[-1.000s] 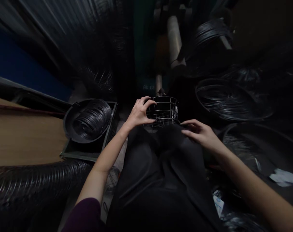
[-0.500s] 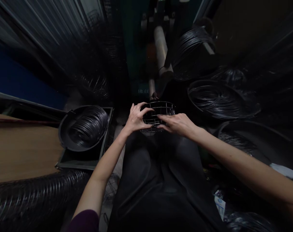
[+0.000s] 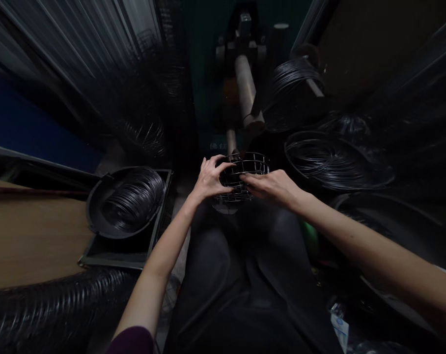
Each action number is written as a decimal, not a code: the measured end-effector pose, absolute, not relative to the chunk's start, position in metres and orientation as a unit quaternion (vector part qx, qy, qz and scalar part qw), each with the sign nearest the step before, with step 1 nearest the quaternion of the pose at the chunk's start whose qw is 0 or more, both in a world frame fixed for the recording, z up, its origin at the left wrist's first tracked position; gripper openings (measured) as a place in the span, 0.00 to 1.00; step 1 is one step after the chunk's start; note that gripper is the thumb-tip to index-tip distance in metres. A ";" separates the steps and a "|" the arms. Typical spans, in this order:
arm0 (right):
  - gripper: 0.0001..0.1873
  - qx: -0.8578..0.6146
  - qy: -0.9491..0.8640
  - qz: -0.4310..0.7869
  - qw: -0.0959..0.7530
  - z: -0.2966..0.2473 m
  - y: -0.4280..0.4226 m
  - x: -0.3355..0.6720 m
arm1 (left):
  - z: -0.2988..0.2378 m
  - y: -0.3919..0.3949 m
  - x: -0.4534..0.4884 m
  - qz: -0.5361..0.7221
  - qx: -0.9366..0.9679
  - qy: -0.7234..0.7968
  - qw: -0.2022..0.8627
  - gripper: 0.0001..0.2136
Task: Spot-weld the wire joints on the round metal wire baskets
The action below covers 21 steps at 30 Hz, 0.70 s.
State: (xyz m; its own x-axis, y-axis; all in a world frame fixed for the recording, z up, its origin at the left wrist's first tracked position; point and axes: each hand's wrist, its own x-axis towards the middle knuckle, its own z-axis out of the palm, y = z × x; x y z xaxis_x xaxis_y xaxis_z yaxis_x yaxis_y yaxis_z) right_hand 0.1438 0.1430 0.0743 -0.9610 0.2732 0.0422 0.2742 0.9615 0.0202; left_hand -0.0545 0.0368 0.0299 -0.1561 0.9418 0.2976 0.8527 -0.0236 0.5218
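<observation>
A round wire basket (image 3: 258, 164) made of thin metal rods is held in front of my knees, just below the machine's lower rod (image 3: 231, 141). My left hand (image 3: 209, 178) grips its left side, with thumb and fingers curved around the rim. On the right, my right hand (image 3: 269, 187) has its fingers closed at the basket's wall, the tips reaching inside. Whether those fingertips also pinch a loose piece of wire is too dark to make out. The basket's lower part is partly hidden by both hands.
A basin (image 3: 94, 216) holding coiled wire rings (image 3: 136, 199) rests on a crate (image 3: 116, 258) at left. To the right are a basin of wire rings (image 3: 319, 157) and a hanging wire coil (image 3: 292, 73). A thick machine arm (image 3: 245, 83) extends above the basket.
My right hand has lifted slightly, and the basket has tilted or turned a little in my hands. The surroundings sit slightly lower in view as the camera tilts.
</observation>
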 end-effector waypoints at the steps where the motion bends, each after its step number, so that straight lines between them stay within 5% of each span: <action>1: 0.24 -0.137 -0.990 -0.020 0.019 0.075 0.144 0.143 | 0.031 0.038 -0.055 0.307 0.645 0.696 0.072 0.33; 12: 0.19 -0.152 -0.988 -0.013 0.023 0.081 0.152 0.133 | 0.038 0.045 -0.065 0.305 0.636 0.702 0.096 0.32; 21: 0.14 -0.229 -0.958 0.018 0.171 0.052 0.159 0.141 | 0.037 0.057 -0.072 0.389 0.600 0.691 0.102 0.34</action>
State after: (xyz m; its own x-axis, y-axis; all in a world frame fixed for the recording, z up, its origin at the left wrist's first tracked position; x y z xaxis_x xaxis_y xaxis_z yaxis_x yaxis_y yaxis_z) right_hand 0.1407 0.1594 0.0522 -0.8366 0.4452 0.3192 0.4326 0.8944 -0.1138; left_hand -0.0718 0.0568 0.0373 -0.2584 0.9094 0.3258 0.7506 -0.0233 0.6603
